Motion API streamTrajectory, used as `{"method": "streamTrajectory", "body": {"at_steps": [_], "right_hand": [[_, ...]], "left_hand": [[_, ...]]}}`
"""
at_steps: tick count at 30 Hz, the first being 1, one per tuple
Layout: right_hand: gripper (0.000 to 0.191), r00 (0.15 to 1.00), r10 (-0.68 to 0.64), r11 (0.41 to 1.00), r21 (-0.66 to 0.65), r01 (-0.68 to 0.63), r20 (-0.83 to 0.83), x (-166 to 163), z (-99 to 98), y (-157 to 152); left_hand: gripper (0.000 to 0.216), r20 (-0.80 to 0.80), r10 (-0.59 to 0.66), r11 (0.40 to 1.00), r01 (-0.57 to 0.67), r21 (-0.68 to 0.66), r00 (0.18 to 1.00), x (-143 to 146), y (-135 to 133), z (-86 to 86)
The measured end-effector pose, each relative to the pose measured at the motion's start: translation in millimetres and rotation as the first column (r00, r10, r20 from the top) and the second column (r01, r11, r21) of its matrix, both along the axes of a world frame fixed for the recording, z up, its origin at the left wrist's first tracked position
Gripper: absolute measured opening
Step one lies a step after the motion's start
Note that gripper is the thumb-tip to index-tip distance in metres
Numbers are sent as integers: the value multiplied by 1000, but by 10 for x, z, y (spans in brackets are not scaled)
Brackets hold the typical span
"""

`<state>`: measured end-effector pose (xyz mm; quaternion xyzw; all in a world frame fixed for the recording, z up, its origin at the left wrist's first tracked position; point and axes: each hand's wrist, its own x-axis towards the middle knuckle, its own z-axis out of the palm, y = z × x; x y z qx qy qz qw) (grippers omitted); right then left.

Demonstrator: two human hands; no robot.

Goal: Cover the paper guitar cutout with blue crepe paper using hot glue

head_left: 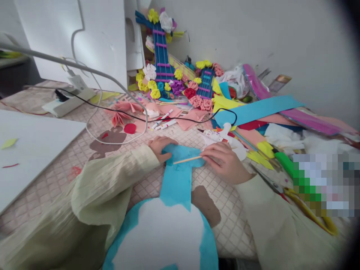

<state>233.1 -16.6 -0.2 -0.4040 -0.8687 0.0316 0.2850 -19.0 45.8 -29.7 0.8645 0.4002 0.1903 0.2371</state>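
Note:
In front of me lies a guitar-shaped cutout, its neck and head covered in blue paper and its round body white with a blue rim. My left hand rests on the left edge of the head, thumb and fingers spread apart. Pinched in the fingers of my right hand is a thin wooden stick, which lies slantwise over the blue head. Just behind my right hand sits a white glue gun. The bottom of the cutout is beyond the view.
Decorated paper guitars with crepe flowers stand against the wall. Blue paper strips, markers and scraps crowd the back and right. Scissors lie right of my right arm. A power strip, cables and a white board are leftward.

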Motion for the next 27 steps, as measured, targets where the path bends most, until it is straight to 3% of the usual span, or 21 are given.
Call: {"method": "streamTrajectory", "body": {"at_steps": [27], "right_hand": [[13, 998, -52, 998, 37, 51, 39, 13, -37, 18]], "left_hand": [[43, -40, -20, 999, 21, 28, 999, -4, -7, 16]]}}
